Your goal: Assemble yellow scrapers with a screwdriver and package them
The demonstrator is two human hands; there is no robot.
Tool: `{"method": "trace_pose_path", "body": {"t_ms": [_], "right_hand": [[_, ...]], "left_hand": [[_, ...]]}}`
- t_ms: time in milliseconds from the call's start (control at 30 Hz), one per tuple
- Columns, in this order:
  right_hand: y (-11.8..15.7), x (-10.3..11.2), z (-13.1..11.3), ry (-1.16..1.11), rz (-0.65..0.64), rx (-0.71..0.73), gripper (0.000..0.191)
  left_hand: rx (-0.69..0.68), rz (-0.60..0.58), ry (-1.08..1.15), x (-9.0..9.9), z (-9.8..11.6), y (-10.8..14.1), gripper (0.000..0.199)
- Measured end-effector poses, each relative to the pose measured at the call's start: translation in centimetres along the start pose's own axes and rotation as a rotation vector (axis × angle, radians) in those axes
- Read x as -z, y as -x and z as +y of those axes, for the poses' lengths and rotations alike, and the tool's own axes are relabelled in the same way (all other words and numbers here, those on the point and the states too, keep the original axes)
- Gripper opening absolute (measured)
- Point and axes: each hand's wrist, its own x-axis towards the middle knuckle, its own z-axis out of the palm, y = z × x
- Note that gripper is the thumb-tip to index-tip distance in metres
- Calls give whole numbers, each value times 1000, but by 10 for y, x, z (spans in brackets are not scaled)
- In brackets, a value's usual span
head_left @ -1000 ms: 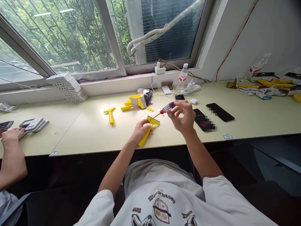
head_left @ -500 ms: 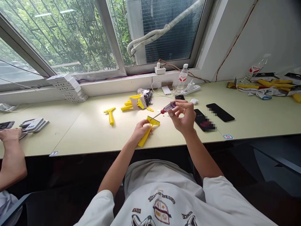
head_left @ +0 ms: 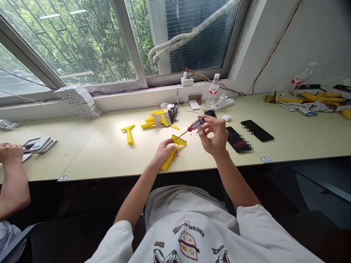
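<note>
My left hand [head_left: 165, 150] is closed around a yellow scraper [head_left: 169, 160] near the table's front edge, its wide head angled up and to the right. In my right hand [head_left: 215, 135] is a screwdriver [head_left: 196, 124] with a clear purple and red handle, pinched by the fingers. Its thin shaft slants down to the left, and the tip meets the scraper's head. Several tiny dark parts, too small to name, lie right of the head. Another yellow scraper [head_left: 128, 134] rests on the table to the left.
Behind my hands lies a pile of yellow scrapers [head_left: 159, 119]. Two black phones [head_left: 257, 130] [head_left: 236, 140] lie to the right. A water bottle [head_left: 213, 90] and a power strip [head_left: 223, 103] stand by the window. At far left, a co-worker's hand [head_left: 11, 153] is beside stacked grey pieces [head_left: 42, 145].
My hands, the scraper and the screwdriver look almost unmoved. At far left, the co-worker's hand has shifted, and the dark item near it is no longer visible.
</note>
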Motion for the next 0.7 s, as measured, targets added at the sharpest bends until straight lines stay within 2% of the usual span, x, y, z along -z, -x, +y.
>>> {"method": "trace_pose_path", "body": {"t_ms": [367,533,700], "right_hand": [[-2,1,4,94,11,51,29],[-2,2,-3,41,-43,9,28],[0,0,0,32,-33,4,25]], "left_hand": [[4,1,2,-1,2,2,43],[-2,-4,9,-1,2,2,43],[5,1,4,-2,4,3,40]]}}
